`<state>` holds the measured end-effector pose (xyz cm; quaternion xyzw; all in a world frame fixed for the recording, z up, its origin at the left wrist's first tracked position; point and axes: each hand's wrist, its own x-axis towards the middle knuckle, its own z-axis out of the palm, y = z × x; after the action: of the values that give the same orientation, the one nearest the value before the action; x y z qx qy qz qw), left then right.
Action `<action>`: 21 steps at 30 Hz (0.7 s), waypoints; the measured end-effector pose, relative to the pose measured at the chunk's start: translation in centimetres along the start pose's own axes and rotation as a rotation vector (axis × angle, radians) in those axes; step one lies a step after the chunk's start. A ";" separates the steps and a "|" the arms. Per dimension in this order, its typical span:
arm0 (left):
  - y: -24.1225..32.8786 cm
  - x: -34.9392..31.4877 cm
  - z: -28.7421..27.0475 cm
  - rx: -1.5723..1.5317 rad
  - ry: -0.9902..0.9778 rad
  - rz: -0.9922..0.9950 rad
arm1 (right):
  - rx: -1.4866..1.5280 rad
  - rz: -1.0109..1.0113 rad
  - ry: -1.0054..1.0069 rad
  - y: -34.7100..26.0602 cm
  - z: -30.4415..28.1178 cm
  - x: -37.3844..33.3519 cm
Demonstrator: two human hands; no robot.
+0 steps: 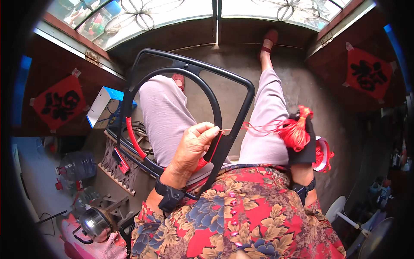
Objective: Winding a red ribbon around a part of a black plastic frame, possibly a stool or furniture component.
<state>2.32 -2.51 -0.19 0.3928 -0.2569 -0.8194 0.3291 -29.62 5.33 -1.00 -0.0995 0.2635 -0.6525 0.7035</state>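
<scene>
A black metal frame [249, 97] with a round ring inside leans across my left thigh. Red cord wraps part of the ring [134, 140] on its left side, and more red shows low on the right, beside my wrist. With thumb and forefinger my left hand [194, 144] pinches a thin red cord at the ring's right side. That strand [254, 127] runs across to a loose red cord bundle [295, 134]. My right hand [304, 149], in a black glove, is closed on the bundle over my right thigh; its fingers are partly covered.
On the left are a blue-and-white box [102, 108], a folding stool [118, 170] with a woven seat, clear plastic bottles [82, 166] and a metal kettle [95, 224]. A white fan [338, 209] stands at lower right. Glass doors [164, 19] lie ahead.
</scene>
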 end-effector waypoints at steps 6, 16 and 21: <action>1.3 -0.6 1.5 0.232 0.049 0.083 | -0.291 -0.082 0.243 -1.5 0.0 4.0; 0.5 0.2 2.5 0.186 -0.047 -0.080 | -0.705 0.032 -0.136 10.2 6.4 13.6; -0.4 0.3 3.0 0.018 -0.060 0.033 | -0.605 0.128 -0.364 10.9 10.7 12.5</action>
<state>-0.39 -2.01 1.08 0.3665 -0.2806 -0.8229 0.3312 -14.67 -7.60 -0.26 -0.4013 0.3207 -0.4713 0.7169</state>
